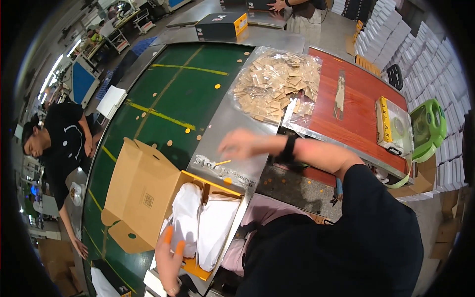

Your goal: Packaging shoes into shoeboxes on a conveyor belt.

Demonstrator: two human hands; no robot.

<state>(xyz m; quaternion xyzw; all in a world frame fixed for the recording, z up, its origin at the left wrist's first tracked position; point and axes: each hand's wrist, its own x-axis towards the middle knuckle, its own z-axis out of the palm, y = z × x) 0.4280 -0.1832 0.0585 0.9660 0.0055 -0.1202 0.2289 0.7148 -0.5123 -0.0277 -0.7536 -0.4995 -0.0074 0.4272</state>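
Left hand (169, 262): fingers parted, nothing seen gripped, held beside the open box (211, 182). Right hand (242, 145): blurred above the metal counter (213, 129); closure and hold cannot be told. Two white-wrapped items (186, 208) are seated in the box. Wrapping could be pinched if the lid (136, 180) were folded over loose edges.

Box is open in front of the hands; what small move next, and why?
I'd probably bring the left hand to the cardboard lid, ready to fold it over: the lid stands open, two white bundles lie in the box, and that hand is beside it. The right hand hangs over the metal surface, too blurred to tell whether it holds anything.
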